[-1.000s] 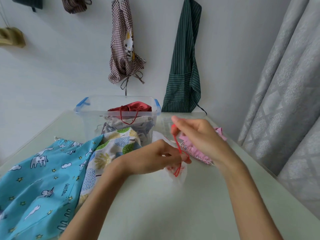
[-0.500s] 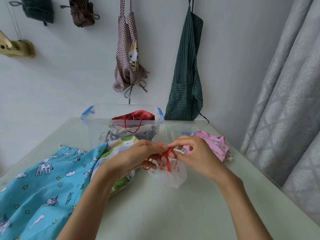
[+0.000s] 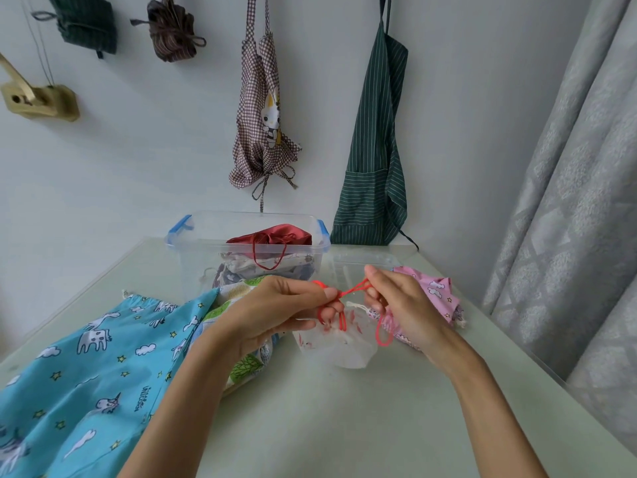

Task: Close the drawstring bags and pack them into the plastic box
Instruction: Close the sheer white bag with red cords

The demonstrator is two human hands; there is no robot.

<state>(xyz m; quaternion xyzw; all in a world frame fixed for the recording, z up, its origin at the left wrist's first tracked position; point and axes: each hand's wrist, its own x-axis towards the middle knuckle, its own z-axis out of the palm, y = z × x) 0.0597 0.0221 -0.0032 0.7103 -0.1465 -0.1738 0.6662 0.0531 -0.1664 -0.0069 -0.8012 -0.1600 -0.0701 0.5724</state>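
Note:
A small white drawstring bag (image 3: pixel 339 346) lies on the table between my hands, its neck gathered. My left hand (image 3: pixel 279 313) pinches its red cord (image 3: pixel 355 291) at a knot, with a loop around the fingers. My right hand (image 3: pixel 396 301) pinches the cord's other end and holds it taut to the right; a red loop hangs below it. The clear plastic box (image 3: pixel 248 257) with blue clips stands behind, holding a red bag (image 3: pixel 272 236) on top of other bags.
A large blue unicorn-print bag (image 3: pixel 86 367) covers the table's left side, and a leaf-print bag (image 3: pixel 244 363) lies under my left wrist. A pink bag (image 3: pixel 434 298) lies behind my right hand. The clear box lid (image 3: pixel 362 260) lies right of the box. Aprons hang on the wall; a curtain hangs at right.
My hands came together over the white bag, then drew apart, stretching the red cord between them. The bag's neck is now bunched tighter.

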